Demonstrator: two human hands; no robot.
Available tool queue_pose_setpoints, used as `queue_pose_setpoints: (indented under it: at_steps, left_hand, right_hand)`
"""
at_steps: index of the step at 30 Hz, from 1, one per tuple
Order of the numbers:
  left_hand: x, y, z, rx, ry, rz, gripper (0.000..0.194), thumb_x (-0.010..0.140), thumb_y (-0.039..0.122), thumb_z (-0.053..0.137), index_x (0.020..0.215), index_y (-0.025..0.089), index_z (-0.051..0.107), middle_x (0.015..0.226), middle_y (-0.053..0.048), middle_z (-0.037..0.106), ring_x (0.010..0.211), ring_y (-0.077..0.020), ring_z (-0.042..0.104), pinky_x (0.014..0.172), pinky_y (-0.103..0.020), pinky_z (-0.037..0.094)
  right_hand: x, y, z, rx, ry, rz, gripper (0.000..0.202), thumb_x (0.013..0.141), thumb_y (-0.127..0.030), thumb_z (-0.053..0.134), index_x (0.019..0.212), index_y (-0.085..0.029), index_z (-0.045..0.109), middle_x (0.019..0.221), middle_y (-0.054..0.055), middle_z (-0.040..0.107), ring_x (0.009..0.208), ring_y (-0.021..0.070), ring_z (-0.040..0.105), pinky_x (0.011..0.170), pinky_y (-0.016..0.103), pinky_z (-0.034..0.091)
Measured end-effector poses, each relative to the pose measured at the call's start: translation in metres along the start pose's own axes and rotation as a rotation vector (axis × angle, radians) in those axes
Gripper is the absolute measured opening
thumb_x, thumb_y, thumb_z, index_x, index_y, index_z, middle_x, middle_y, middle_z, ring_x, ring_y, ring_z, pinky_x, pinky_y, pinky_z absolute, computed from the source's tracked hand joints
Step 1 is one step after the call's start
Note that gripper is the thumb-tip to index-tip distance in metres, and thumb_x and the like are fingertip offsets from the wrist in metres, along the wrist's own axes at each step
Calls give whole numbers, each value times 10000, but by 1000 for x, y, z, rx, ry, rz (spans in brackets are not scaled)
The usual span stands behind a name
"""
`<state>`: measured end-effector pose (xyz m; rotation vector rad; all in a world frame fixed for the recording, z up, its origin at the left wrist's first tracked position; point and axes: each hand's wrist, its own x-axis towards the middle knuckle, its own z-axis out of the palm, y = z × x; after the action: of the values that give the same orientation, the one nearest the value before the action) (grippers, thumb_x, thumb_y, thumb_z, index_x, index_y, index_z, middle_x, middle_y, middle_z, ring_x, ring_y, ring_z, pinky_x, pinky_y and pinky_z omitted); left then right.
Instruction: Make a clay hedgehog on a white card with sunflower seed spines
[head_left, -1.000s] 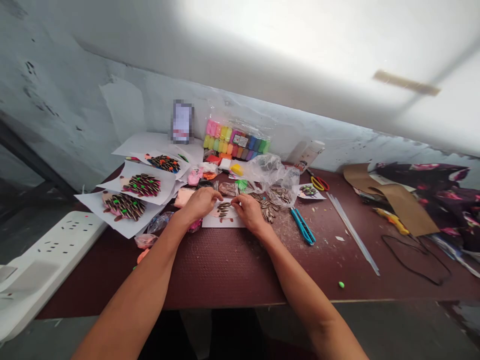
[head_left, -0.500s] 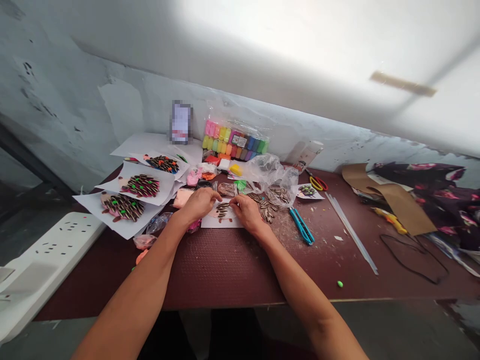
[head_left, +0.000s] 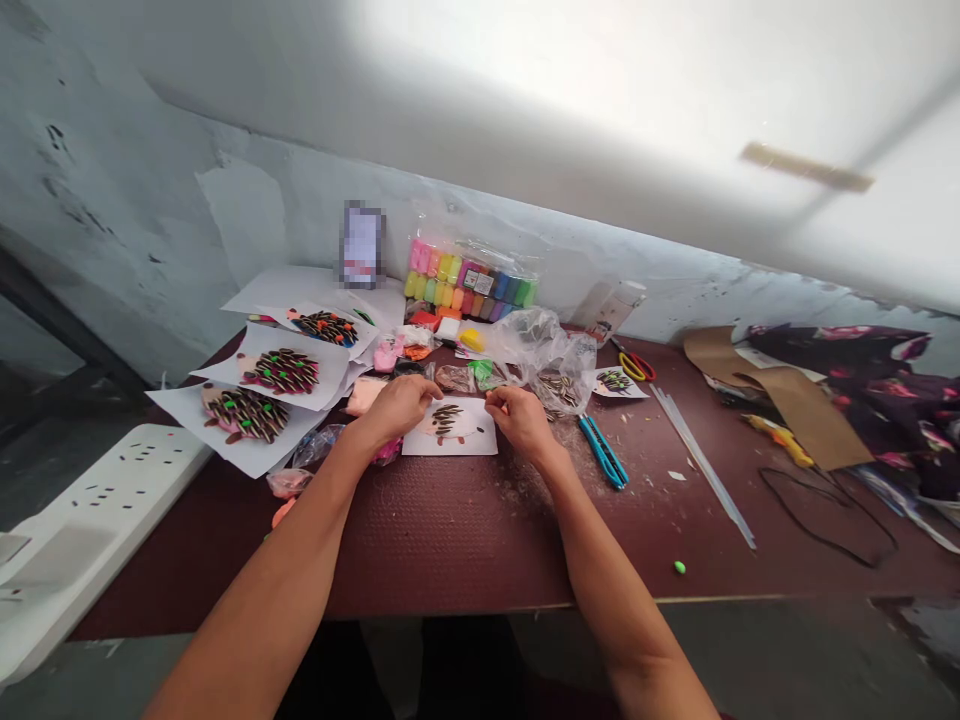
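Note:
A white paper sheet (head_left: 470,440) lies on the table, bearing a pale clay hedgehog (head_left: 427,424) with several striped sunflower seeds (head_left: 448,418) set in rows on its body. My left hand (head_left: 405,405) is at the sheet's upper left corner, fingers curled together; anything between them is hidden. Over the sheet's right edge, my right hand (head_left: 520,420) has thumb and index finger pinched, and what they hold is too small to make out. Behind the right hand, loose seeds and a clear plastic bag (head_left: 536,335) with seeds inside are partly covered.
Seed-covered hedgehog pictures (head_left: 281,370) are stacked at left beside a white power strip (head_left: 112,490). A coloured clay pack (head_left: 472,280) leans on the wall. To the right lie a teal cutter (head_left: 602,450), scissors (head_left: 637,366), glue sticks (head_left: 705,465) and a yellow glue gun (head_left: 784,440).
My right hand has moved right, from over the hedgehog to the sheet's right edge, uncovering more of the sheet. My left hand has stayed in place.

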<state>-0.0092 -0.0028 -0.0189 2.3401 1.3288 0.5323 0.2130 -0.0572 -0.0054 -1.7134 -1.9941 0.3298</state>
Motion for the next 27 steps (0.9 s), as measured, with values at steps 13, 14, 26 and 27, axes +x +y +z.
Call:
queue_pose_setpoints:
  at_steps: [13, 14, 26, 27]
  left_hand:
    - [0, 1, -1, 12, -12, -9, 326, 865, 104, 492, 1008, 189, 773, 1069, -82, 752, 1022, -219, 672, 943, -298, 485]
    - [0, 1, -1, 16, -10, -6, 327, 864, 103, 492, 1007, 189, 773, 1069, -80, 752, 1021, -216, 672, 943, -293, 484]
    - [1, 0, 1, 54, -6, 11, 342, 858, 98, 477, 998, 187, 777, 1058, -71, 755, 1004, -203, 672, 929, -275, 484]
    - [1, -1, 1, 56, -5, 14, 339, 858, 101, 480, 997, 186, 777, 1054, -71, 755, 1004, -206, 672, 931, -278, 483]
  right_hand:
    - [-2, 6, -7, -264, 58, 171, 253, 929, -361, 568, 861, -218, 766, 889, 93, 731, 783, 200, 637, 644, 264, 376]
    - [-1, 7, -5, -277, 57, 175, 261, 936, -364, 560, 890, -217, 770, 905, 100, 730, 794, 204, 639, 650, 268, 381]
    - [8, 9, -1, -376, 61, 210, 278, 954, -389, 538, 997, -244, 771, 962, 69, 683, 885, 171, 607, 734, 242, 403]
    - [10, 8, 1, -389, 55, 208, 286, 955, -400, 537, 987, -238, 771, 961, 73, 682, 890, 176, 607, 734, 245, 403]
